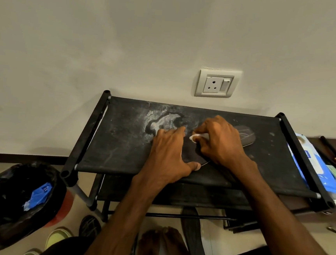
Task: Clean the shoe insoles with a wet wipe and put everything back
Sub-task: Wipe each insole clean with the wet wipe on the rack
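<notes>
I am watching the left hand (168, 149) lying flat, fingers straight, on the near insole (191, 155). It is pinning the insole to the top shelf of the black rack (121, 143), with the thumb resting at the insole's near tip. The right hand (220, 144) is curling round a bunched white wet wipe (195, 137) and pressing it onto the far part of that same insole, so I am reading this as the wiping step under way.

A second insole (245, 135) is lying just beyond the right hand, towards the right rear of the shelf and partly hidden by the knuckles. I am not able to tell from this view whether it is already wiped.

I am judging the task to be somewhere around its middle. Both insoles are out and on the shelf, a wipe is in use, and nothing is going back yet. What I am expecting to be left is finishing this insole, perhaps doing the other, returning both to their shoes, and dropping the wipe in the black-lined bin (4, 204) on the floor at the left. The blue wipe pack (318, 167), lying just off the right end of the rack, is also waiting to be put away. A dark shoe (193, 227) is sitting on the floor under the rack, and it may be where an insole is going
</notes>
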Available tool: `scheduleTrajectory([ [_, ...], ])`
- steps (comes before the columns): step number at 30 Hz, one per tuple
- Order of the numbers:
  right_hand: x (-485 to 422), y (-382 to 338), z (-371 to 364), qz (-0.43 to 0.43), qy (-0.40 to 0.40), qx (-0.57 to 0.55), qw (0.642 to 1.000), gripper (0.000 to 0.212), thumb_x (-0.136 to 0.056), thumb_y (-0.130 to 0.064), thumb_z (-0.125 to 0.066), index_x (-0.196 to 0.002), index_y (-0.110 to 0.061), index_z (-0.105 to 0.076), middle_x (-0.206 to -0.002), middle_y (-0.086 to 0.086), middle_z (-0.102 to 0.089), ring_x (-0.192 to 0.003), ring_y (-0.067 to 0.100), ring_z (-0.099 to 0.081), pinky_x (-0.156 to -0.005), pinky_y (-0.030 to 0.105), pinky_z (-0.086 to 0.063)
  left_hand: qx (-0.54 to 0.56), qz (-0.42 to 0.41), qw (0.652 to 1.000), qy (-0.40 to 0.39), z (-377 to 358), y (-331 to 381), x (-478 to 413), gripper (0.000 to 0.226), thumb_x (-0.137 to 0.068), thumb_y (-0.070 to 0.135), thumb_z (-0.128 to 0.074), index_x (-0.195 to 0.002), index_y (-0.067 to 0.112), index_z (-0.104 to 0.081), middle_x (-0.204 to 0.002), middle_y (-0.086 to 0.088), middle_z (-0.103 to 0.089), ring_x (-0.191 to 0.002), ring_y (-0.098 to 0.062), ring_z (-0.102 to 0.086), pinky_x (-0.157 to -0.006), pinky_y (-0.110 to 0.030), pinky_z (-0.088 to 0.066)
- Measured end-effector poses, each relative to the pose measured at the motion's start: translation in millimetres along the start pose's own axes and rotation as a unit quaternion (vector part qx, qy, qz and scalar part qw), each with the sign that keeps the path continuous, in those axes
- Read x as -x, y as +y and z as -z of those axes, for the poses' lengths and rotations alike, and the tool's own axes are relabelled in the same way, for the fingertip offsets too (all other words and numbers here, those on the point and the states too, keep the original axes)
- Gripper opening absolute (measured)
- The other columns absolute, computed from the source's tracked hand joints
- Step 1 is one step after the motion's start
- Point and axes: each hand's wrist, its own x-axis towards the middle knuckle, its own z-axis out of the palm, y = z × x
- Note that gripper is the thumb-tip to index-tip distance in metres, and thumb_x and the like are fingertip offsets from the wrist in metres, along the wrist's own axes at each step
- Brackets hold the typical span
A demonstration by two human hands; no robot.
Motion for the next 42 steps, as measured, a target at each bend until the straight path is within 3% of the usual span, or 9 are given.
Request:
scheduleTrajectory([
  [5, 10, 7, 4, 0.014, -0.028, -0.015, 0.999, 0.020, -0.089, -0.027, -0.075, -0.108, -0.030, -0.079, -0.109, 0.000, -0.070, -0.108, 0.022, -0.058, -0.084, 0.044, -0.053, 0.004, 0.006, 1.000, 0.001, -2, 1, 0, 0.101, -0.066, 0.056, -0.085, -0.148, 0.016, -0.040, -0.140, 0.001, -0.051, -0.129, -0.024, -0.040, -0.110, -0.036, -0.035],
  [10, 35, 16, 21, 0.004, -0.085, -0.021, 0.996, 0.010, -0.086, -0.029, -0.073, -0.091, -0.038, -0.075, -0.104, -0.004, -0.069, -0.101, 0.020, -0.061, -0.083, 0.047, -0.056, 0.000, 0.009, 1.000, 0.006, -4, 3, 1, 0.098, -0.067, 0.055, -0.085, -0.145, 0.018, -0.041, -0.140, 0.003, -0.052, -0.128, -0.024, -0.040, -0.109, -0.035, -0.035],
  [13, 41, 19, 26, -0.004, -0.096, -0.018, 0.995, 0.007, -0.086, -0.033, -0.075, -0.092, -0.037, -0.074, -0.105, -0.005, -0.068, -0.100, 0.020, -0.063, -0.083, 0.045, -0.056, -0.014, 0.006, 1.000, 0.004, -4, 3, 1, 0.100, -0.068, 0.056, -0.084, -0.148, 0.018, -0.037, -0.142, 0.003, -0.050, -0.130, -0.024, -0.038, -0.110, -0.035, -0.032],
  [18, 24, 8, 15, 0.012, -0.053, -0.002, 0.999, 0.017, -0.085, -0.026, -0.076, -0.100, -0.036, -0.078, -0.104, -0.003, -0.068, -0.105, 0.019, -0.058, -0.083, 0.044, -0.055, -0.009, 0.002, 1.000, -0.009, -4, 0, 0, 0.106, -0.070, 0.056, -0.083, -0.153, 0.018, -0.030, -0.147, 0.000, -0.046, -0.137, -0.026, -0.033, -0.117, -0.038, -0.029],
  [22, 1, 2, 1, 0.022, -0.010, 0.001, 1.000, 0.020, -0.087, -0.028, -0.077, -0.107, -0.029, -0.080, -0.105, -0.001, -0.069, -0.105, 0.020, -0.055, -0.075, 0.036, -0.045, -0.015, 0.000, 1.000, -0.015, -5, -2, -2, 0.107, -0.069, 0.058, -0.082, -0.153, 0.018, -0.030, -0.147, 0.000, -0.046, -0.137, -0.026, -0.034, -0.116, -0.040, -0.030],
  [25, -2, 3, -2, 0.023, 0.000, -0.006, 1.000, 0.018, -0.089, -0.029, -0.075, -0.105, -0.027, -0.080, -0.103, 0.000, -0.069, -0.103, 0.021, -0.055, -0.074, 0.038, -0.049, -0.015, 0.002, 1.000, -0.018, -7, -3, -3, 0.105, -0.068, 0.059, -0.082, -0.151, 0.018, -0.033, -0.146, 0.000, -0.047, -0.135, -0.027, -0.035, -0.115, -0.042, -0.032],
  [29, 16, 13, 10, 0.025, -0.067, -0.033, 0.997, 0.015, -0.086, -0.028, -0.078, -0.100, -0.033, -0.080, -0.103, -0.004, -0.072, -0.102, 0.018, -0.059, -0.084, 0.045, -0.054, -0.002, 0.010, 1.000, -0.007, -9, -2, -3, 0.106, -0.066, 0.057, -0.084, -0.151, 0.018, -0.034, -0.145, 0.002, -0.048, -0.134, -0.026, -0.036, -0.114, -0.040, -0.033],
  [33, 31, 18, 19, 0.022, -0.126, -0.041, 0.991, 0.010, -0.082, -0.030, -0.078, -0.090, -0.036, -0.077, -0.098, -0.010, -0.071, -0.096, 0.015, -0.063, -0.083, 0.045, -0.057, -0.016, 0.004, 1.000, -0.010, -8, 1, -2, 0.108, -0.067, 0.057, -0.084, -0.152, 0.017, -0.031, -0.147, 0.002, -0.047, -0.136, -0.026, -0.035, -0.117, -0.040, -0.028],
  [42, -11, 4, -7, -0.031, -0.005, -0.029, 0.999, 0.020, -0.084, -0.035, -0.077, -0.103, -0.037, -0.079, -0.104, 0.004, -0.073, -0.102, 0.026, -0.062, -0.079, 0.042, -0.055, 0.002, 0.004, 1.000, -0.016, -4, -3, -1, 0.107, -0.068, 0.057, -0.083, -0.153, 0.022, -0.029, -0.149, 0.003, -0.044, -0.139, -0.027, -0.032, -0.117, -0.045, -0.031],
])
